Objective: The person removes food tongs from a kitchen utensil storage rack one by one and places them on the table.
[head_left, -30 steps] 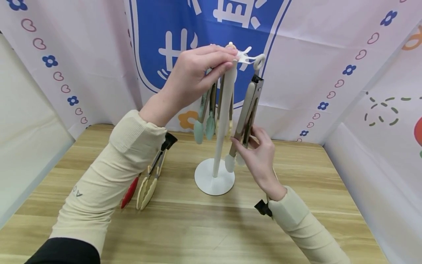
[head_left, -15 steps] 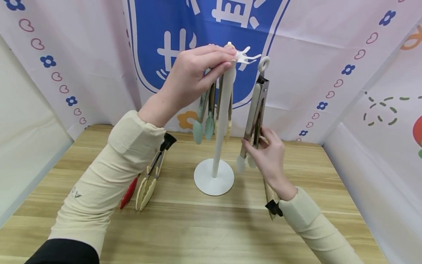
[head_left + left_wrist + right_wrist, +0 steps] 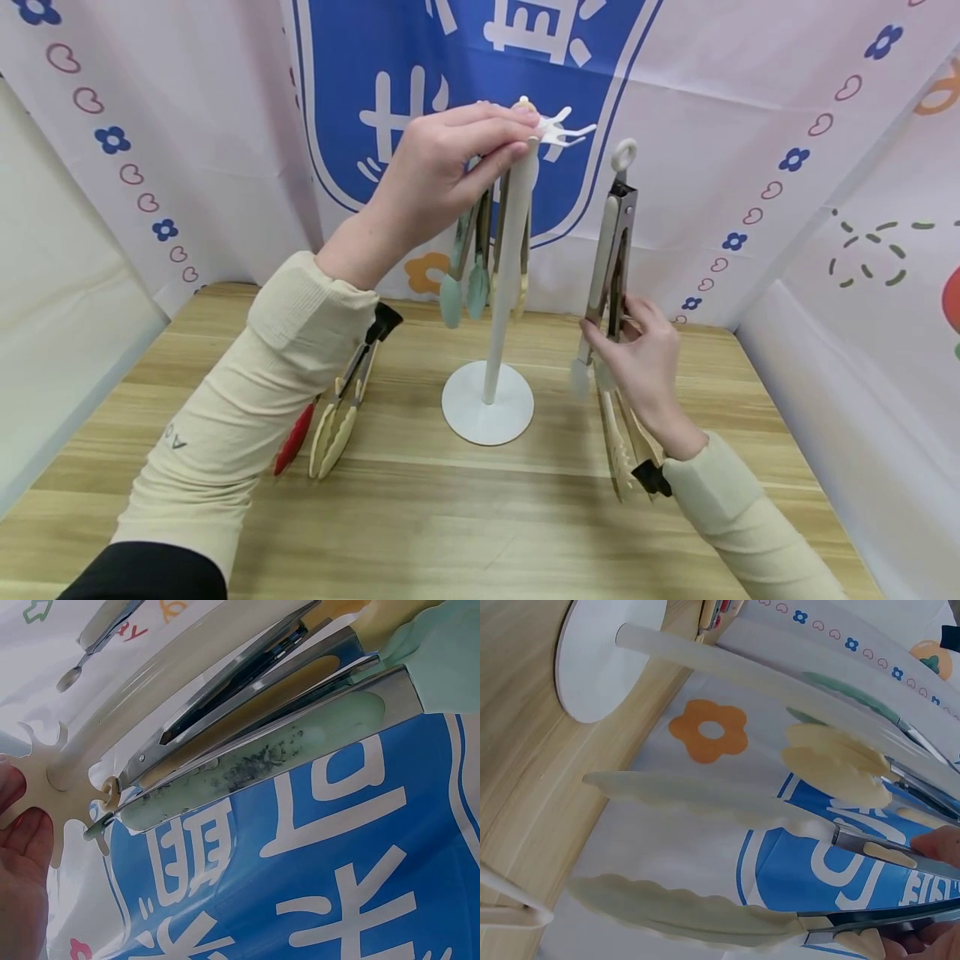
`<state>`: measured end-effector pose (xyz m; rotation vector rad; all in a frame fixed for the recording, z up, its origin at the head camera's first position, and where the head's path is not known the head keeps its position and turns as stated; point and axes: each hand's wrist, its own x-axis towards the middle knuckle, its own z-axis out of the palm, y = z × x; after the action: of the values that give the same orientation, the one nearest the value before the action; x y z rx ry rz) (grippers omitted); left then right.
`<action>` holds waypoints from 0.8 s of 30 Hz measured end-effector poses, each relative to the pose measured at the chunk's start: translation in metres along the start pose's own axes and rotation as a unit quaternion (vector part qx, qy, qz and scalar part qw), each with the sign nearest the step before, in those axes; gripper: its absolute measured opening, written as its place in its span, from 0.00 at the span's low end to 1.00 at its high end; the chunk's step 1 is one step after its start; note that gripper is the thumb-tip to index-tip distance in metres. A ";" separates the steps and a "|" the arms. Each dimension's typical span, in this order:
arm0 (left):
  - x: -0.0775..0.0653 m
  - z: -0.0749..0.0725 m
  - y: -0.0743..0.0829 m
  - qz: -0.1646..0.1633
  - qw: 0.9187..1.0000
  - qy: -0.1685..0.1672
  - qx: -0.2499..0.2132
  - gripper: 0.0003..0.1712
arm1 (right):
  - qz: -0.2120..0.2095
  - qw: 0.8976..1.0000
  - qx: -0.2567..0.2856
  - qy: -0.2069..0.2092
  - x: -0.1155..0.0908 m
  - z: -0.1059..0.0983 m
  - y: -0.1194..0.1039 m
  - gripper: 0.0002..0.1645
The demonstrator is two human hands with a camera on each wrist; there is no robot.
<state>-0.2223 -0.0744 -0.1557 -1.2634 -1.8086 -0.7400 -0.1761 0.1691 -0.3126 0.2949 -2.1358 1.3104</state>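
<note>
My left hand [image 3: 450, 162] grips the hooked top of a white stand [image 3: 512, 242], its fingers at the hooks [image 3: 71, 761] in the left wrist view. Green-tipped tongs [image 3: 452, 300] and yellow-tipped tongs [image 3: 836, 765] hang from the stand, partly hidden behind the pole. To the right, my right hand [image 3: 645, 362] pinches metal tongs [image 3: 604, 258] with pale grey grips and whitish tips between thumb and fingers. These tongs stand nearly upright, ring end up, apart from the hooks. Their scalloped tips [image 3: 705, 802] are spread in the right wrist view.
Cream-tipped tongs [image 3: 333, 437] and red-tipped tongs [image 3: 295, 440] lie at the table's left, partly under my left sleeve. More pale scalloped tongs [image 3: 617, 450] lie below my right hand. The round white base [image 3: 487, 421] stands mid-table. A printed cloth [image 3: 675, 167] hangs behind.
The ring of the grey tongs has come off the hook. My right hand has carried them right and slightly down, exposing pale tongs on the table. My left hand stays put.
</note>
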 end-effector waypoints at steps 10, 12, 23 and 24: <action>-0.001 -0.001 -0.001 -0.002 1.000 -0.003 0.003 0.12 | 0.003 0.998 -0.069 0.012 0.003 -0.017 0.007 0.25; -0.001 -0.001 0.000 -0.002 1.000 -0.003 0.003 0.12 | 0.006 0.997 -0.079 0.014 0.003 -0.020 0.008 0.26; -0.001 -0.001 0.000 -0.007 1.000 -0.006 0.001 0.12 | 0.011 0.993 -0.120 0.013 0.004 -0.034 0.019 0.24; -0.001 -0.001 0.000 -0.008 1.000 -0.006 0.001 0.12 | 0.011 0.992 -0.125 0.014 0.004 -0.036 0.020 0.24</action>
<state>-0.2219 -0.0752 -0.1560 -1.2568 -1.8307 -0.7409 -0.1754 0.2102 -0.3135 0.1474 -2.2553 1.0365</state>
